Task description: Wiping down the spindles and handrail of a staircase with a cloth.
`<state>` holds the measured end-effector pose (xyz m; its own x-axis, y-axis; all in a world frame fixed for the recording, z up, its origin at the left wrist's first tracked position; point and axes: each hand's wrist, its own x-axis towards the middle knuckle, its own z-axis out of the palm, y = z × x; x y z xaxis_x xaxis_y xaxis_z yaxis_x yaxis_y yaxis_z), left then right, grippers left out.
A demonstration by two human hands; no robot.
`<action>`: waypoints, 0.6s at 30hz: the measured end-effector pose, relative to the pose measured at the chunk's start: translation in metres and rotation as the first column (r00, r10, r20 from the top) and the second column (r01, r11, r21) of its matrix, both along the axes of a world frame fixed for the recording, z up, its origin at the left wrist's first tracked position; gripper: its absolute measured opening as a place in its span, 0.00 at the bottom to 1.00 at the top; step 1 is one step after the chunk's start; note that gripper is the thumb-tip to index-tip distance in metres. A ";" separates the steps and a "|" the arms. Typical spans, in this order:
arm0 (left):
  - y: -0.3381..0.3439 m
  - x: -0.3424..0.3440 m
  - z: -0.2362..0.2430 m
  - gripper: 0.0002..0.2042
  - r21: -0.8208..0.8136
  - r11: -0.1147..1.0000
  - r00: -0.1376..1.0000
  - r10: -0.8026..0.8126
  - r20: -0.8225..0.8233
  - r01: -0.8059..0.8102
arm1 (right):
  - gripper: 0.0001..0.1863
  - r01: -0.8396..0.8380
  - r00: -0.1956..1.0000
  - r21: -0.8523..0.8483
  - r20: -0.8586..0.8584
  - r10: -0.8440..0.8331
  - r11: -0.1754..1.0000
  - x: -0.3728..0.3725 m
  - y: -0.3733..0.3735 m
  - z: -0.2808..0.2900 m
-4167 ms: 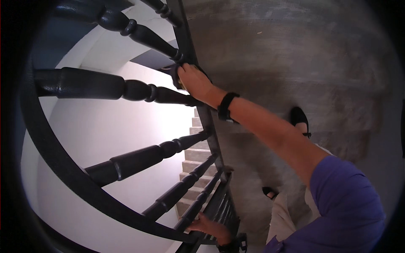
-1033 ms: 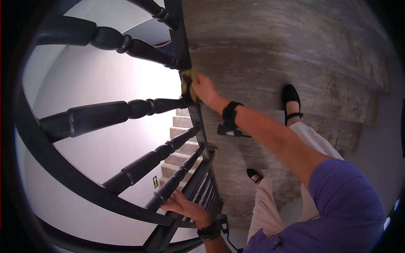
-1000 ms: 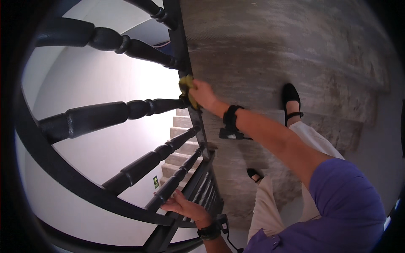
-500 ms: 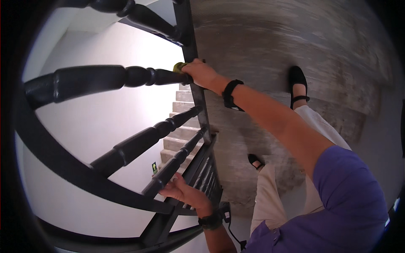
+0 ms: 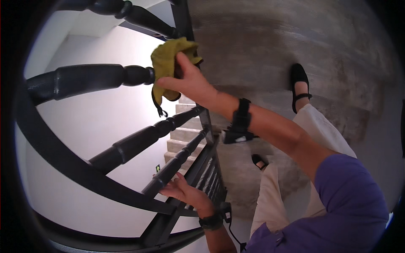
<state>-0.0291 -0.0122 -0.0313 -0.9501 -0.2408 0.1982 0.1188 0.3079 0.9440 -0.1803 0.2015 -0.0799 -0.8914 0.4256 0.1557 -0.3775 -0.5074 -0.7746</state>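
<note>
My right hand (image 5: 192,84) holds a yellow-green cloth (image 5: 166,61) with dark edging, its thumb and a finger pressed over it. The cloth hangs across the lower end of a black turned baluster (image 5: 97,80), close to the bottom rail (image 5: 205,122); a dark loop dangles from its corner. Lower down, my left hand (image 5: 185,194) wraps round another black baluster (image 5: 166,173) near the curved handrail (image 5: 76,162). Part of its fingers pass behind that baluster and are hidden.
Concrete steps (image 5: 261,55) lie under my feet, in black shoes (image 5: 298,76). Through the balusters a lower flight of stairs (image 5: 185,135) and a white wall (image 5: 97,122) show. A small green sign (image 5: 158,168) is on the wall. A cable hangs by my left wrist.
My right hand has lifted off the bottom rail and shifted slightly toward the handrail. The cloth, mostly hidden before, now shows spread out over the baluster. My left hand has stayed in place.
</note>
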 end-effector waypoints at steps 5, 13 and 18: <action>0.003 0.003 0.000 0.29 0.005 1.000 0.999 0.014 0.030 -0.014 | 0.39 0.123 0.944 0.752 0.112 -0.310 0.647 -0.007 -0.001 -0.102; -0.011 0.000 -0.005 0.28 0.001 1.000 0.999 0.027 0.035 -0.027 | 0.14 -0.369 0.823 0.922 0.382 -0.420 0.116 0.005 -0.005 -0.123; -0.020 0.001 -0.009 0.25 -0.104 0.995 0.998 0.004 0.065 0.003 | 0.12 -0.188 0.974 0.979 0.196 -0.115 0.080 0.033 0.006 -0.060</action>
